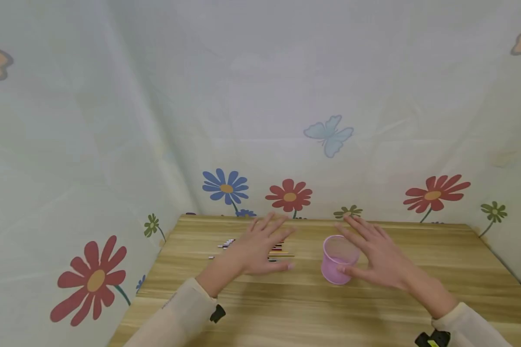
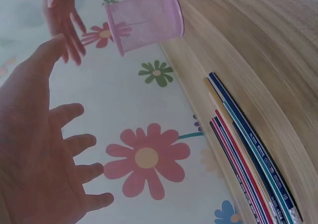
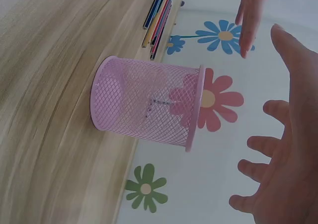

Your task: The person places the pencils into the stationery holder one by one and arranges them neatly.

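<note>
A pink mesh pen cup (image 1: 335,271) stands upright on the wooden table, and the right wrist view shows its open rim and mesh wall (image 3: 149,102). My right hand (image 1: 379,258) hovers beside and above the cup with fingers spread, holding nothing. Several pencils (image 2: 248,154) in dark blue, teal, red and yellow lie side by side on the table to the left of the cup. Over them is my left hand (image 1: 258,248), its fingers spread and its grasp empty, hiding part of the pencils in the head view.
The wooden table (image 1: 304,318) meets a pale cloth backdrop (image 1: 252,96) printed with flowers and butterflies. Cloth also hangs along the left and right sides. Each wrist wears a dark strap piece below its sleeve cuff (image 1: 195,294).
</note>
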`<state>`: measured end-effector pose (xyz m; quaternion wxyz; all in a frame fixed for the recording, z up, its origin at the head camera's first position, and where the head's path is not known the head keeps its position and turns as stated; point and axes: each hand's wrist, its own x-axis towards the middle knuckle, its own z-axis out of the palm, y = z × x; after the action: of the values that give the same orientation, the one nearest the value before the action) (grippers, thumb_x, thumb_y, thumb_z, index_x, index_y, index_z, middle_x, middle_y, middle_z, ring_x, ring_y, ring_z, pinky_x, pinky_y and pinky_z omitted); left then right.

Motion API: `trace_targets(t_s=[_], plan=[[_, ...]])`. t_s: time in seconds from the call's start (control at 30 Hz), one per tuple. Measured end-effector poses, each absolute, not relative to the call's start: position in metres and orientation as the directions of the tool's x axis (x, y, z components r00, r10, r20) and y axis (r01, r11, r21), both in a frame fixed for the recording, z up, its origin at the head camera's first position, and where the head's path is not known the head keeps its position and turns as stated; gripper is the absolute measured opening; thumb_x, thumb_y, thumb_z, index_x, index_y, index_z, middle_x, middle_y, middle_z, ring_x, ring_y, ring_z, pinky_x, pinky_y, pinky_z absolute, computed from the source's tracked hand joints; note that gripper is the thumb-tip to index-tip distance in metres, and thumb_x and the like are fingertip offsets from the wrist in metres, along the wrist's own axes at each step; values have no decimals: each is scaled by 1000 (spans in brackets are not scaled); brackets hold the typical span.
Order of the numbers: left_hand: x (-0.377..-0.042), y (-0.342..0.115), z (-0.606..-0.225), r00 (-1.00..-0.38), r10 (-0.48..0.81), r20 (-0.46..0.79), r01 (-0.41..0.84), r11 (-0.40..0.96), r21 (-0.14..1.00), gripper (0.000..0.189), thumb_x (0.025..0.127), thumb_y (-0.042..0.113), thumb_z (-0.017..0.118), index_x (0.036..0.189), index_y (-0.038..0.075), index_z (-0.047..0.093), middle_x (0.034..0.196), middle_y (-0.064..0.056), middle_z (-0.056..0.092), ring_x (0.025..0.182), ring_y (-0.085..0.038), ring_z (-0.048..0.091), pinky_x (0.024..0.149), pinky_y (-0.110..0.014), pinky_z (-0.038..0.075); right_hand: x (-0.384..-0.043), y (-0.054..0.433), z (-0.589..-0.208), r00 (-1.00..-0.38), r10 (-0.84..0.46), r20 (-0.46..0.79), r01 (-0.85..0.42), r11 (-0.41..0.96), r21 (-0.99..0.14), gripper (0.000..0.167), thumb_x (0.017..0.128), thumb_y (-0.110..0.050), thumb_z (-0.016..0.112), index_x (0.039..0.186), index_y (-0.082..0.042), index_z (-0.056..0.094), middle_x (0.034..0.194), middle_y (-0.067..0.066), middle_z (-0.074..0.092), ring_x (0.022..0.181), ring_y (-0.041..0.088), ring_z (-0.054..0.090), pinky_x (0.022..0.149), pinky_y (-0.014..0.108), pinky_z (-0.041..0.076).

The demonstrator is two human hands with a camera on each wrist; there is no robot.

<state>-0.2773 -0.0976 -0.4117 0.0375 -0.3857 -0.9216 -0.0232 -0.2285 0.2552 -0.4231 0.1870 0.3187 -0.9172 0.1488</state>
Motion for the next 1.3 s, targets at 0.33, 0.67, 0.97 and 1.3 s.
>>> trace_targets(t_s=[0.33, 0.67, 0.97, 1.3], plan=[[-305, -118, -427, -685, 710, 163, 729, 669, 145, 79, 99, 61, 66, 164, 24, 40, 174, -5, 26, 160, -34, 21, 124, -58, 28, -239, 269, -433, -810, -443, 385, -570, 749, -337, 91, 92, -52, 79, 167, -26, 34, 172, 10, 30, 150, 49, 36, 105, 80, 36], [-315, -115, -470, -740, 658, 141, 655, 657, 373, 45, 98, 34, 80, 133, 8, 68, 123, -3, 67, 113, -19, 64, 101, -40, 55, -245, 274, -460, -851, -368, 375, -523, 659, -541, 88, 92, -40, 83, 165, -24, 37, 166, 17, 41, 147, 49, 41, 105, 80, 36], [-309, -96, -500, -782, 613, 110, 597, 687, 415, 26, 98, 27, 80, 117, 11, 74, 109, 4, 65, 99, -9, 62, 91, -29, 56, -250, 269, -481, -862, -314, 397, -506, 540, -672, 80, 94, -24, 83, 161, -10, 42, 154, 24, 52, 139, 47, 50, 105, 72, 44], [-304, -79, -514, -781, 605, 156, 620, 719, 313, 17, 95, 23, 82, 108, 13, 75, 105, 4, 64, 96, -8, 63, 89, -27, 56, -249, 266, -494, -871, -266, 412, -490, 442, -751, 76, 90, -12, 85, 156, -5, 47, 150, 22, 56, 136, 39, 54, 107, 42, 51]])
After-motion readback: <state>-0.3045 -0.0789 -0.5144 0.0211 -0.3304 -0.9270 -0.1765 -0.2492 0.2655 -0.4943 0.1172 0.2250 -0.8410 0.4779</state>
